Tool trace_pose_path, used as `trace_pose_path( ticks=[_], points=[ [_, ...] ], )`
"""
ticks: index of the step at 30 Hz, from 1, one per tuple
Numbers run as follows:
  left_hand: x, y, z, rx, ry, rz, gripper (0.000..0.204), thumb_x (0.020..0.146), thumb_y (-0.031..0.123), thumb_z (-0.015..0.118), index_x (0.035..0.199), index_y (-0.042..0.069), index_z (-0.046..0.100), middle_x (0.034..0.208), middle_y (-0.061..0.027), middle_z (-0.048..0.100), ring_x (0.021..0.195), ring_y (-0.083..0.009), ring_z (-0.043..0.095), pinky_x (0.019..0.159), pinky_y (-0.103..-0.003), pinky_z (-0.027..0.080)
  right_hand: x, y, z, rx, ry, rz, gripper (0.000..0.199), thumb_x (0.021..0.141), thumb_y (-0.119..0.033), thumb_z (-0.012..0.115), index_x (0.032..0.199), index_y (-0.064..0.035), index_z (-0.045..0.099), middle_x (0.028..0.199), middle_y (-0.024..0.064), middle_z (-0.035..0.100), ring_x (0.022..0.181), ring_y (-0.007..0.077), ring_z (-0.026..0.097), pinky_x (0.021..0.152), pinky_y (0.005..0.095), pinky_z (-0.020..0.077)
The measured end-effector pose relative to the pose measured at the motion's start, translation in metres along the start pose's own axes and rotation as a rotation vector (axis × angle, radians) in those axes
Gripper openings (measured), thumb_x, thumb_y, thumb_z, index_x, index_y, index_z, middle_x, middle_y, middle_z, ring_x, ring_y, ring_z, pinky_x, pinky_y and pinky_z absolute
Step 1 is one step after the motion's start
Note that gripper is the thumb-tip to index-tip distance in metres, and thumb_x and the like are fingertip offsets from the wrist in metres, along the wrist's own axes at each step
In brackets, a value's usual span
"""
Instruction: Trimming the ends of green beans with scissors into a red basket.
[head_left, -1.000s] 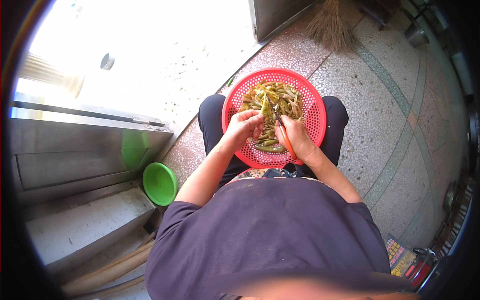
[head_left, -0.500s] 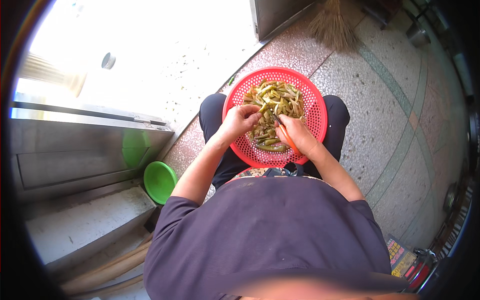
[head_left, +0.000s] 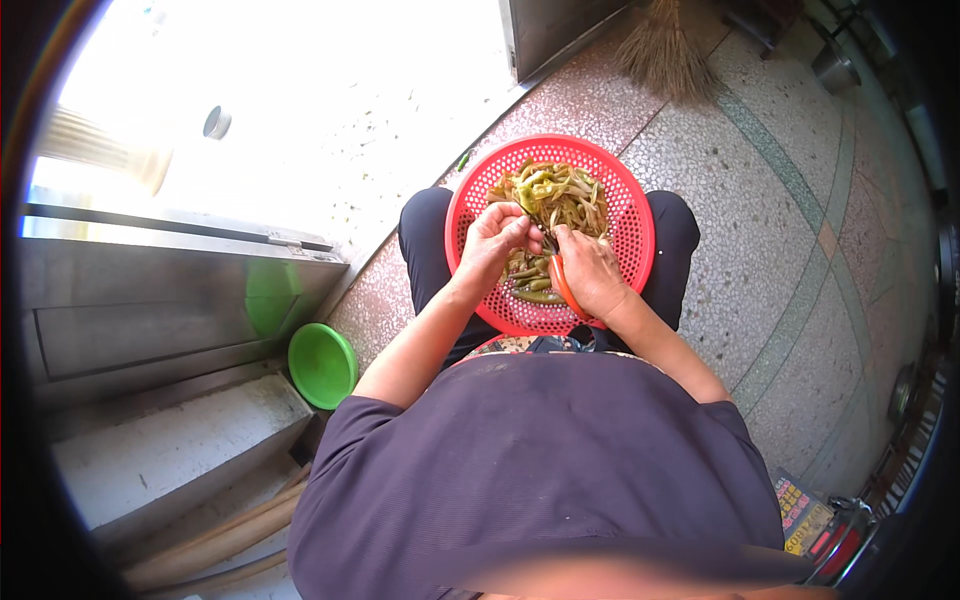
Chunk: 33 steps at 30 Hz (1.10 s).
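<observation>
A red perforated plastic basket (head_left: 634, 190) rests on my lap between my knees. In it lies a heap of long, yellow-green peppers (head_left: 570, 200), some looking slit or flattened. My left hand (head_left: 490, 240) is over the left of the heap, its thumb and fingers pinching a yellow-green pepper (head_left: 529, 199). Closed around orange-handled scissors (head_left: 564, 288), my right hand (head_left: 594, 272) is just to its right. The scissors' dark blades point toward the left fingertips; their tips are partly hidden. A few whole peppers (head_left: 538, 296) lie nearest me in the basket.
A green plastic bowl (head_left: 322, 366) stands at left by a metal door frame (head_left: 180, 310). A straw broom (head_left: 665, 55) lies beyond the basket on the speckled floor (head_left: 770, 230). One small green pod (head_left: 463, 161) lies on the floor past my left knee.
My left hand has shifted slightly right and turned, bringing its fingers closer to the right hand. My right hand and the scissors have moved a little, with the handle now more upright.
</observation>
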<state>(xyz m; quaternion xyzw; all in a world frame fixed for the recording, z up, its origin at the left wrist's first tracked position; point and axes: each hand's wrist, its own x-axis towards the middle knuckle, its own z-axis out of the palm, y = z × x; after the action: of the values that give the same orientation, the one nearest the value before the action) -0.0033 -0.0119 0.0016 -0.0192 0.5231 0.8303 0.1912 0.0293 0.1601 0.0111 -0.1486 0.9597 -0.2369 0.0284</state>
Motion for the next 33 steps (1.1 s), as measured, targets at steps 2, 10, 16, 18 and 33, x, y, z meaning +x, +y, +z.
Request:
trace_pose_path(
  ticks=[2,10,16,18,33],
  points=[
    [-0.001,-0.003,0.001,0.021,-0.033,0.018,0.014,0.092,0.009,0.054,0.1,0.0,0.048,0.079,-0.0086,0.062,0.066,-0.0152,0.06,0.065,-0.026,0.05,0.0,-0.003,-0.003,-0.025,-0.003,0.008,0.021,0.084,-0.015,0.048,0.099,-0.0016,0.051,0.085,0.0163,0.063,0.085,0.0323,0.062,0.077,0.0481,0.043],
    [-0.005,-0.002,0.001,0.066,-0.064,-0.017,0.011,0.092,0.011,0.054,0.098,0.001,0.05,0.075,-0.0055,0.06,0.062,-0.0116,0.055,0.061,-0.024,0.046,-0.002,-0.002,-0.001,0.001,-0.008,0.0,0.02,0.082,-0.014,0.048,0.097,-0.001,0.051,0.081,0.0194,0.063,0.079,0.0352,0.063,0.072,0.0483,0.046],
    [-0.003,0.009,-0.004,0.219,-0.002,-0.12,0.015,0.092,0.016,0.057,0.095,0.002,0.057,0.07,-0.0009,0.057,0.059,-0.0076,0.052,0.055,-0.021,0.041,-0.001,0.001,0.003,0.211,-0.001,0.054,0.015,0.079,-0.014,0.054,0.085,0.0,0.053,0.068,0.024,0.061,0.066,0.0405,0.062,0.062,0.048,0.0494],
    [0.0,0.009,-0.01,0.398,-0.051,-0.258,0.016,0.092,0.019,0.058,0.092,0.003,0.059,0.067,0.0016,0.056,0.056,-0.0048,0.049,0.052,-0.019,0.038,0.003,0.01,0.008,0.258,0.049,0.052,0.015,0.079,-0.014,0.055,0.082,0.0001,0.053,0.066,0.024,0.06,0.066,0.0406,0.062,0.062,0.0483,0.0493],
    [0.0,0.015,-0.006,0.542,0.109,-0.024,0.012,0.087,0.011,0.061,0.086,-0.001,0.06,0.061,0.0,0.058,0.052,-0.0056,0.053,0.048,-0.022,0.044,0.0,-0.001,-0.006,-0.043,-0.067,0.018,0.017,0.084,-0.016,0.049,0.093,-0.0021,0.053,0.077,0.0196,0.065,0.074,0.0353,0.065,0.068,0.0472,0.0497]
  ],
)
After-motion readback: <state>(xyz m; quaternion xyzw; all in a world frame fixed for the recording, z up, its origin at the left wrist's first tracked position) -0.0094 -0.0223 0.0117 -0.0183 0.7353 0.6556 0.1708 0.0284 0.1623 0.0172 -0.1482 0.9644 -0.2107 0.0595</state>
